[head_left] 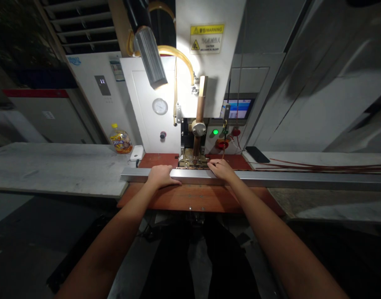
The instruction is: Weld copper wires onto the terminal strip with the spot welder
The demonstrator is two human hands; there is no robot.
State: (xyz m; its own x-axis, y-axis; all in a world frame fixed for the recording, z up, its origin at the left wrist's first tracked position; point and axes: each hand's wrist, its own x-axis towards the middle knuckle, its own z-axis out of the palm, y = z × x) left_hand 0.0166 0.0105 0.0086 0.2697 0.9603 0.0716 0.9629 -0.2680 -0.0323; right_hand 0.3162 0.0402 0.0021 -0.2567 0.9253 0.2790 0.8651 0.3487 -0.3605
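A long silver metal bar point(259, 178) lies across the front of a white machine with an upright copper electrode point(200, 109). My left hand point(160, 176) is closed over the bar left of the electrode, its thumb along the near side. On the other side of the electrode, my right hand point(221, 169) lies over the bar with its fingers pinched close to the small metal fixture point(193, 158). What those fingertips hold, if anything, is too small to make out. Thin reddish-brown strips point(318, 167) run behind the bar from the right.
The bar rests over a reddish-brown board point(178, 199) between pale side tables. A drink bottle point(120, 139) and a small white device point(137, 153) stand left; a dark phone point(257, 154) lies right. Above hang a lit lamp point(150, 56) and a yellow hose point(178, 53).
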